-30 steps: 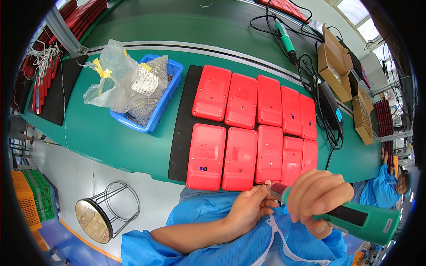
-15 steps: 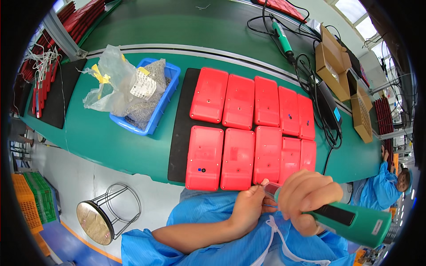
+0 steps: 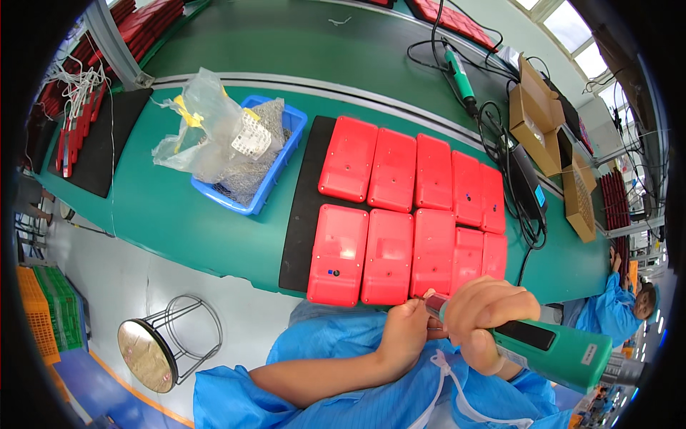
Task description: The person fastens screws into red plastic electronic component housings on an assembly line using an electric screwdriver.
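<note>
Barely shifting, the right hand (image 3: 489, 314) grips a green electric screwdriver (image 3: 561, 352), keeping work at the pinched left hand (image 3: 407, 332) beside near red casings (image 3: 432, 247).

held screwdriver (image 3: 582, 355): green, black panel (image 3: 525, 334) | cases (image 3: 339, 239): red | bin (image 3: 264, 186): blue | mat (image 3: 300, 247): black | tabletop (image 3: 171, 236): green

Saw a round-topped stool (image 3: 146, 355) on the floor (image 3: 128, 286), green crates (image 3: 58, 304) and orange crates (image 3: 36, 311) farther left; noticed an open cardboard box (image 3: 532, 141) at right and a co-worker (image 3: 606, 314) in blue.
</note>
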`<action>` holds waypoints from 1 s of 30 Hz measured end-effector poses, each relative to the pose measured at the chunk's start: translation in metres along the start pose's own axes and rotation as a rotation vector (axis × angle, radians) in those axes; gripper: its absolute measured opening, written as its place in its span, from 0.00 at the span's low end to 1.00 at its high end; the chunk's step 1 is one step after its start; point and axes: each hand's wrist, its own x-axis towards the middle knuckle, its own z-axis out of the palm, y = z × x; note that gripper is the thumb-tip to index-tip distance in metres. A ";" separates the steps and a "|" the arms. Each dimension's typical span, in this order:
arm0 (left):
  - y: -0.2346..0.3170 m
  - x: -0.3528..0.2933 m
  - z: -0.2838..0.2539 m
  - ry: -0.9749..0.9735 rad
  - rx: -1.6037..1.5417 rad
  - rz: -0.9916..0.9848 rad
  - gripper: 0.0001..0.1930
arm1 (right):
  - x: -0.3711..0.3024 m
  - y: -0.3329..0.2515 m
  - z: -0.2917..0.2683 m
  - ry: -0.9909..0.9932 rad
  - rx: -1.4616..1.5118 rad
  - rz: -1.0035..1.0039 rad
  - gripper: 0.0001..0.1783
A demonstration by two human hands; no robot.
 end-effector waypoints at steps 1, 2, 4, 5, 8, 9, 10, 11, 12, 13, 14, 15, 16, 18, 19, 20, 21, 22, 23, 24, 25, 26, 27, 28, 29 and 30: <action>0.002 -0.001 0.000 -0.015 -0.023 -0.018 0.15 | -0.002 0.000 0.001 -0.001 -0.002 -0.013 0.09; 0.005 -0.003 -0.001 -0.019 -0.014 -0.008 0.15 | -0.005 0.003 0.001 0.020 0.015 -0.045 0.10; 0.013 -0.008 -0.008 -0.199 0.100 -0.172 0.17 | -0.007 -0.002 0.000 0.044 0.034 -0.094 0.12; 0.020 -0.014 -0.011 -0.192 0.110 -0.160 0.17 | -0.010 -0.003 -0.003 0.095 0.069 -0.028 0.13; 0.044 -0.035 -0.025 -0.376 -0.076 -0.381 0.29 | -0.016 -0.018 -0.014 0.248 0.216 -0.018 0.15; 0.049 -0.037 -0.026 -0.368 -0.068 -0.387 0.29 | -0.014 -0.023 -0.013 0.335 0.308 -0.075 0.14; 0.055 -0.039 -0.023 -0.406 -0.189 -0.296 0.32 | -0.014 -0.027 -0.014 0.346 0.312 -0.077 0.14; 0.061 -0.041 -0.018 -0.442 -0.310 -0.204 0.35 | -0.013 -0.030 -0.015 0.303 0.343 -0.136 0.14; 0.066 -0.043 -0.013 -0.442 -0.252 -0.171 0.39 | -0.014 -0.031 -0.017 0.261 0.370 -0.196 0.14; 0.068 -0.041 -0.012 -0.431 -0.246 -0.173 0.39 | -0.011 -0.029 -0.015 0.270 0.379 -0.196 0.14; 0.070 -0.038 -0.011 -0.455 -0.288 -0.145 0.40 | -0.008 -0.026 -0.010 0.255 0.353 -0.227 0.13; 0.072 -0.036 -0.011 -0.480 -0.330 -0.118 0.40 | -0.006 -0.024 -0.008 0.240 0.324 -0.259 0.11; 0.076 -0.036 -0.007 -0.457 -0.309 -0.109 0.40 | -0.007 -0.022 -0.010 0.205 0.321 -0.264 0.11; 0.076 -0.034 -0.006 -0.458 -0.284 -0.100 0.40 | -0.007 -0.020 -0.006 0.230 0.326 -0.279 0.11; 0.076 -0.033 -0.005 -0.465 -0.264 -0.091 0.40 | -0.008 -0.020 -0.004 0.249 0.323 -0.291 0.11; 0.076 -0.033 -0.004 -0.465 -0.258 -0.097 0.40 | -0.008 -0.021 -0.004 0.257 0.322 -0.294 0.11; 0.075 -0.032 -0.002 -0.459 -0.262 -0.105 0.40 | -0.008 -0.021 -0.005 0.244 0.333 -0.298 0.11; 0.073 -0.033 -0.001 -0.455 -0.268 -0.109 0.39 | -0.009 -0.021 -0.005 0.227 0.345 -0.304 0.11; 0.073 -0.034 -0.001 -0.458 -0.262 -0.111 0.39 | -0.010 -0.021 -0.005 0.231 0.343 -0.309 0.11; 0.073 -0.035 0.000 -0.449 -0.254 -0.113 0.39 | -0.010 -0.022 -0.006 0.197 0.338 -0.298 0.11; 0.073 -0.035 0.001 -0.440 -0.247 -0.116 0.38 | -0.011 -0.022 -0.007 0.164 0.331 -0.285 0.11; 0.072 -0.035 0.002 -0.446 -0.240 -0.121 0.38 | -0.012 -0.024 -0.008 0.169 0.324 -0.291 0.11; 0.072 -0.035 0.002 -0.422 -0.232 -0.112 0.38 | -0.014 -0.026 -0.009 0.185 0.321 -0.284 0.11; 0.071 -0.035 0.002 -0.399 -0.224 -0.101 0.38 | -0.014 -0.028 -0.010 0.200 0.319 -0.278 0.11; 0.071 -0.036 0.001 -0.406 -0.216 -0.105 0.38 | -0.015 -0.029 -0.012 0.204 0.312 -0.286 0.11; 0.071 -0.036 -0.001 -0.352 -0.159 -0.092 0.35 | -0.015 -0.029 -0.013 0.248 0.319 -0.327 0.11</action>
